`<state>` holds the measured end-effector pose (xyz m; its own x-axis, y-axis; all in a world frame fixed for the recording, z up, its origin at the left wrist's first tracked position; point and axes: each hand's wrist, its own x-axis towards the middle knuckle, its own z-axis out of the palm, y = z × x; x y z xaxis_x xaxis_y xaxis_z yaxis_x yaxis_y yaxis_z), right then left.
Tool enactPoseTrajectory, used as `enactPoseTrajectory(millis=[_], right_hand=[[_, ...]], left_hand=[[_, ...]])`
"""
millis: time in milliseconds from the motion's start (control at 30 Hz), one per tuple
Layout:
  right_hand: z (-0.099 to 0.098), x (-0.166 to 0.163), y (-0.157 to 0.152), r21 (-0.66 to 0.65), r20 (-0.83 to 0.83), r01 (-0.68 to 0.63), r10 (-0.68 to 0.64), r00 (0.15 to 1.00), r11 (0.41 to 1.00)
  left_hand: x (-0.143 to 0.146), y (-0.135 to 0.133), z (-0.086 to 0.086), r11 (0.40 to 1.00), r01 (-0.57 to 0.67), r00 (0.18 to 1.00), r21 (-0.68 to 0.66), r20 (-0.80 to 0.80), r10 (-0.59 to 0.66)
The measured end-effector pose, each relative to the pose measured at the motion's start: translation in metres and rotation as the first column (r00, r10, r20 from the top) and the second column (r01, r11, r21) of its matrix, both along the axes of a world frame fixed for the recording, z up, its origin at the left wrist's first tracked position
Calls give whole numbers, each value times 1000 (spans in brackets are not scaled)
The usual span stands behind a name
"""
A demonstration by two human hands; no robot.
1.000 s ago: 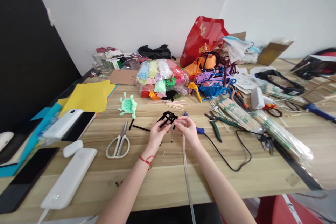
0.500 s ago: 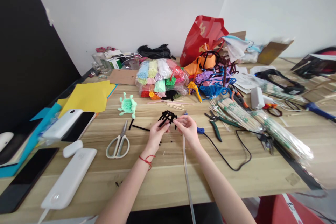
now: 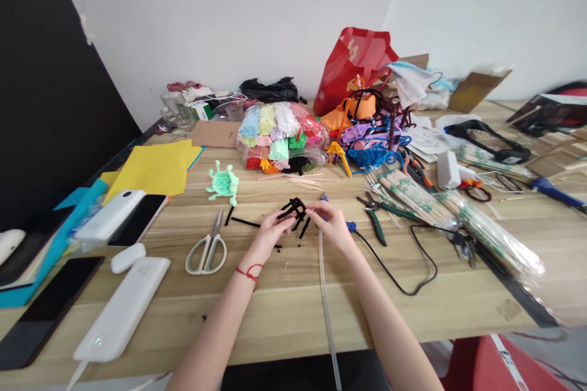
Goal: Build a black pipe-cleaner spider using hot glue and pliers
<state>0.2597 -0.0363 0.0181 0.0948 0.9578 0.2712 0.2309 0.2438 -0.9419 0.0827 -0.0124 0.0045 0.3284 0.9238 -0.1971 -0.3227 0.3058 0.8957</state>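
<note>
Between my two hands is a small black frame of pipe cleaners [image 3: 293, 209], with several strips hanging down from it. My left hand [image 3: 274, 232] pinches its left side, a red string bracelet [image 3: 250, 274] on the wrist. The fingertips of my right hand [image 3: 329, 223] are closed on the frame's right side. Partly behind the right hand lies a blue glue gun [image 3: 350, 227], with a clear glue stick [image 3: 326, 305] running toward the table's front edge. Two cut black pipe cleaner pieces [image 3: 246, 222] and white-handled scissors [image 3: 206, 250] lie left of my hands.
A mint-green pipe cleaner turtle shape [image 3: 224, 183] sits behind the scissors. Bagged coloured pipe cleaners [image 3: 282, 134] stand at the back. Green-handled pliers [image 3: 376, 223], a black cord [image 3: 413, 293] and packed wooden sticks [image 3: 417, 198] lie right. Phones and a white power bank [image 3: 121, 311] lie left.
The black frame has been turned and tilted between my hands, so its strips now point down to the right. My left hand has shifted slightly left.
</note>
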Motion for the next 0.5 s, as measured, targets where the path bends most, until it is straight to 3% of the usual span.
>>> enactPoseTrajectory(millis=[267,500], right_hand=[[-9,-6,2,-151,-252,-41,2,968,988],[-8,-15,0,-138,-312,-54,9,950,989]], left_hand=[[3,0,3,979,-150,982,141,-97,165],[4,-5,14,960,-153,962,236,-186,200]])
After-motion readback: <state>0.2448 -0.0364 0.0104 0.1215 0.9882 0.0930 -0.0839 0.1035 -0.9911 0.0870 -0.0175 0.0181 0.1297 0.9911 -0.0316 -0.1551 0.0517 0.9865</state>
